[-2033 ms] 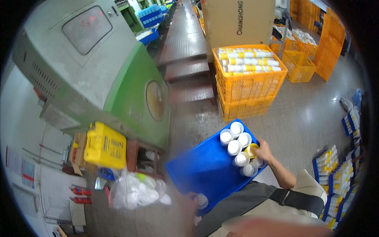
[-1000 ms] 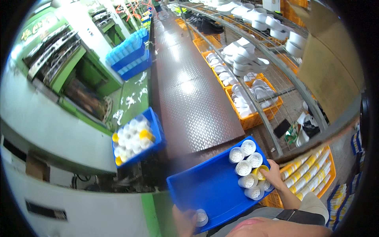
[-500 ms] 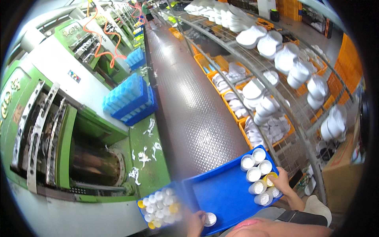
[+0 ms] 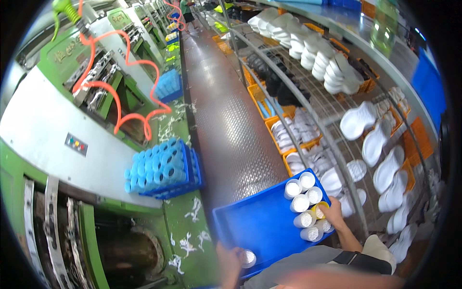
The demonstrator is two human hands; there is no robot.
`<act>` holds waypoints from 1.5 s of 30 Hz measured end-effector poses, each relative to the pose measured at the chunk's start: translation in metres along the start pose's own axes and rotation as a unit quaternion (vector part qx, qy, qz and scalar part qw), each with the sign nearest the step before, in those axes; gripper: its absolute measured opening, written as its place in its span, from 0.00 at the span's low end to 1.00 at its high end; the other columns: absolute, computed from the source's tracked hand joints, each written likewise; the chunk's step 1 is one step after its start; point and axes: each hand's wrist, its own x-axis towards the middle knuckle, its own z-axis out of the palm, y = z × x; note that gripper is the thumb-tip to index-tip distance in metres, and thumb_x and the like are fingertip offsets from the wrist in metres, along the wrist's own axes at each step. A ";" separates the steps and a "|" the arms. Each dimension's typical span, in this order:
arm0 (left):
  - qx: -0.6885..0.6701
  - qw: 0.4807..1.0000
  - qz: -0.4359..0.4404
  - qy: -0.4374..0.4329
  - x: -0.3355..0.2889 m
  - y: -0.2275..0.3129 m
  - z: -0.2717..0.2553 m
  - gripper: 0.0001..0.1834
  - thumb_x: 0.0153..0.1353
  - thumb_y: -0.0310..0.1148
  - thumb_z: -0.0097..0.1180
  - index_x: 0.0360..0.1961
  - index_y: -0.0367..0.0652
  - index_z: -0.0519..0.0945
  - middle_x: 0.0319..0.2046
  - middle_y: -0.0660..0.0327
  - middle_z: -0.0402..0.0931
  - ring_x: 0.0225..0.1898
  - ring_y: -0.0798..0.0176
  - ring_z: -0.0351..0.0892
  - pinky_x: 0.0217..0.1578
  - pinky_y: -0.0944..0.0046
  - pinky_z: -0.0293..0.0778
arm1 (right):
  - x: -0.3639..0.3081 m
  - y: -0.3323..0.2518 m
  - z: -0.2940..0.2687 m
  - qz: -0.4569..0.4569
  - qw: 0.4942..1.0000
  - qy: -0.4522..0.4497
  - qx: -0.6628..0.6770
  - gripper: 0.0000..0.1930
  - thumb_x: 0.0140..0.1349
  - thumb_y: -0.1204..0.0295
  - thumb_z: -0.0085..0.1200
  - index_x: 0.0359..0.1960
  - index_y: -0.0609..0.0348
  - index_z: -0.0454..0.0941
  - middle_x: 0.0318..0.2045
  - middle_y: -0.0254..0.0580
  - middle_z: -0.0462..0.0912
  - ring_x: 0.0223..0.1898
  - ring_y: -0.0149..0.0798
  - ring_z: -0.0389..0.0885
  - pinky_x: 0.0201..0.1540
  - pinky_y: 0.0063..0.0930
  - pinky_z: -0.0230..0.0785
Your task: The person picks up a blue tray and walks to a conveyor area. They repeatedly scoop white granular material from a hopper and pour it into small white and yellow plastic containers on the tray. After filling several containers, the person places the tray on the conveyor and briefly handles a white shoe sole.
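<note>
We hold a blue tray (image 4: pixel 255 219) between us: our right hand (image 4: pixel 332 212) grips its right edge, fingers at a yellow cup (image 4: pixel 318 211) among white cups (image 4: pixel 300 203), while our left hand (image 4: pixel 229 260) clasps its left end against a lone white cup (image 4: pixel 249 259). Just beyond the right hand, a metal rack (image 4: pixel 342 158) of white sole-shaped pieces (image 4: pixel 355 120) crowds that side. Ahead of the left hand, a green ledge (image 4: pixel 185 221) bears white scraps (image 4: pixel 186 244) and light-blue cylinders (image 4: pixel 154 166); a ridged walkway (image 4: pixel 231 130) runs between.
</note>
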 end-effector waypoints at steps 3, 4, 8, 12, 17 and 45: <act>-0.148 0.986 -0.076 -0.010 0.094 0.074 -0.031 0.11 0.53 0.30 0.69 0.39 0.46 0.89 0.66 0.32 0.62 0.65 0.32 0.65 0.65 0.47 0.66 | 0.078 -0.053 0.001 0.025 0.999 0.025 -0.021 0.16 0.52 0.71 0.68 0.41 0.68 0.82 0.36 0.58 0.86 0.40 0.57 0.85 0.45 0.44 0.76; -0.023 0.999 0.020 -0.020 0.128 0.091 -0.038 0.11 0.53 0.29 0.69 0.39 0.47 0.90 0.65 0.33 0.63 0.65 0.32 0.66 0.65 0.47 0.66 | 0.104 -0.068 0.004 0.023 0.999 0.034 -0.027 0.16 0.52 0.71 0.67 0.41 0.67 0.82 0.36 0.58 0.86 0.40 0.58 0.85 0.45 0.44 0.76; 0.077 0.991 0.109 -0.016 0.275 0.135 -0.036 0.08 0.52 0.30 0.69 0.35 0.51 0.91 0.64 0.34 0.65 0.64 0.32 0.67 0.64 0.46 0.68 | 0.214 -0.087 0.042 0.047 0.997 0.055 -0.007 0.15 0.53 0.71 0.67 0.40 0.67 0.82 0.36 0.59 0.85 0.40 0.60 0.84 0.43 0.45 0.75; -0.097 0.995 0.023 0.000 0.431 0.204 -0.025 0.08 0.51 0.27 0.68 0.34 0.43 0.90 0.63 0.37 0.67 0.61 0.33 0.70 0.63 0.48 0.69 | 0.356 -0.089 0.103 0.048 0.993 0.087 -0.056 0.16 0.51 0.70 0.68 0.39 0.67 0.82 0.36 0.59 0.85 0.39 0.59 0.85 0.43 0.46 0.75; 0.111 0.988 0.104 0.002 0.614 0.299 -0.060 0.16 0.51 0.23 0.65 0.43 0.32 0.84 0.58 0.42 0.69 0.56 0.42 0.75 0.57 0.52 0.74 | 0.566 -0.185 0.155 0.000 0.997 0.062 0.043 0.17 0.52 0.69 0.69 0.40 0.67 0.81 0.37 0.61 0.85 0.40 0.61 0.85 0.43 0.48 0.75; -0.073 0.994 0.033 0.080 1.756 0.637 -0.129 0.29 0.51 0.24 0.60 0.57 0.32 0.73 0.57 0.46 0.71 0.56 0.50 0.76 0.54 0.56 0.74 | 1.665 -0.547 0.584 -0.039 0.994 0.072 -0.067 0.23 0.52 0.68 0.70 0.46 0.67 0.78 0.43 0.60 0.83 0.49 0.62 0.80 0.53 0.48 0.72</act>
